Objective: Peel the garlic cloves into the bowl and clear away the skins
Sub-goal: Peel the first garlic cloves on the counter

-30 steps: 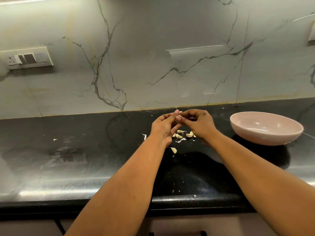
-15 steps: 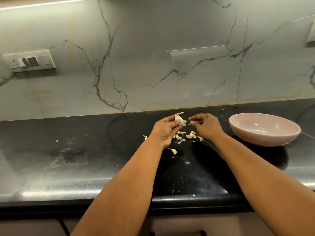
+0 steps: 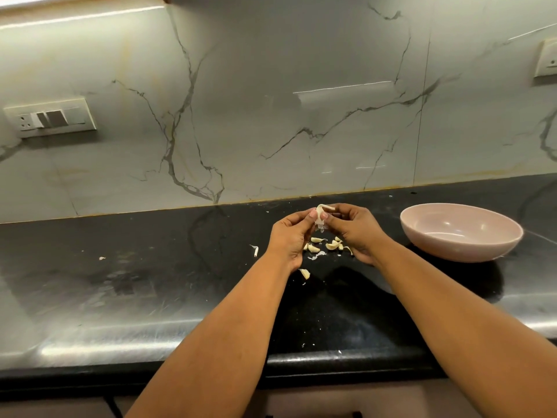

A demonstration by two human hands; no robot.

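Half a second ago apart, the left hand (image 3: pixel 291 233) and right hand (image 3: pixel 354 229) now meet, fingers pinching one garlic clove (image 3: pixel 320 217) to strip more skin; bowl (image 3: pixel 461 233) remains empty.

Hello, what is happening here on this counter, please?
A person is peeling garlic. Both hands, the left hand and the right hand, pinch one garlic clove above the black counter, with loose skin hanging from it. More cloves and bits of skin lie on the counter under the hands. The pink bowl to the right looks empty so far.
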